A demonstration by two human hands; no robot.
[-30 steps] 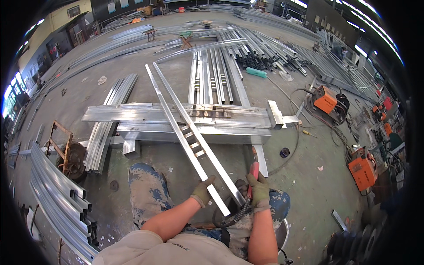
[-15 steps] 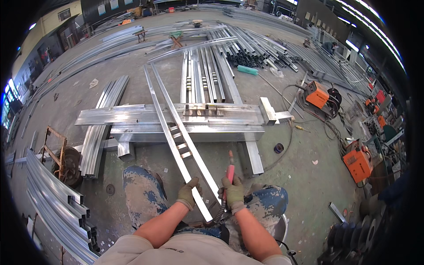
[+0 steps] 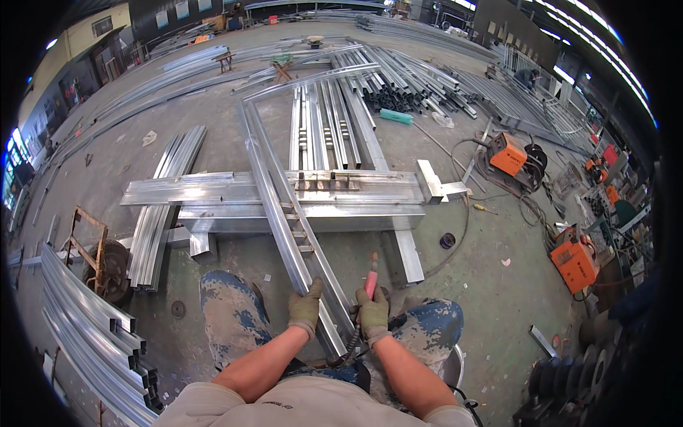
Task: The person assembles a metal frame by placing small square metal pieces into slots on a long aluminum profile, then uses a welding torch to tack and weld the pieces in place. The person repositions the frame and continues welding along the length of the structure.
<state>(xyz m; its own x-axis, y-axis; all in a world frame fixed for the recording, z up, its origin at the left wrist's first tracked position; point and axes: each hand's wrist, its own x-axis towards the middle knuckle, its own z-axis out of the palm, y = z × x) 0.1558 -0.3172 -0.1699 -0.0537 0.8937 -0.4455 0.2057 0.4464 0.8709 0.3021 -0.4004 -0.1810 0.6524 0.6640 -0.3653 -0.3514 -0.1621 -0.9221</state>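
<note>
A long ladder-like frame of two shiny metal tubes [image 3: 279, 229], joined by short crosspieces [image 3: 306, 249], slants across the metal beams toward my lap. My gloved left hand [image 3: 306, 309] is closed around its left tube near the close end. In my gloved right hand [image 3: 372, 313] is a welding torch [image 3: 371, 283] with a red handle, its copper-coloured nozzle pointing away from me. That hand sits beside the frame's right tube; whether its fingers also touch the tube is hard to tell. The torch cable runs down between my knees.
Wide metal beams [image 3: 242, 215] lie crosswise under the frame. Metal tubes are stacked at left [image 3: 92, 334] and far centre. Orange welding machines [image 3: 576, 262] with cables stand at right. A dark spool [image 3: 447, 240] and a yellow-handled tool [image 3: 485, 208] lie on the floor.
The frame has rolled about its length, so broad side faces of its tubes now show. My left hand has shifted slightly forward; the right hand still holds the torch, its nozzle slightly lower.
</note>
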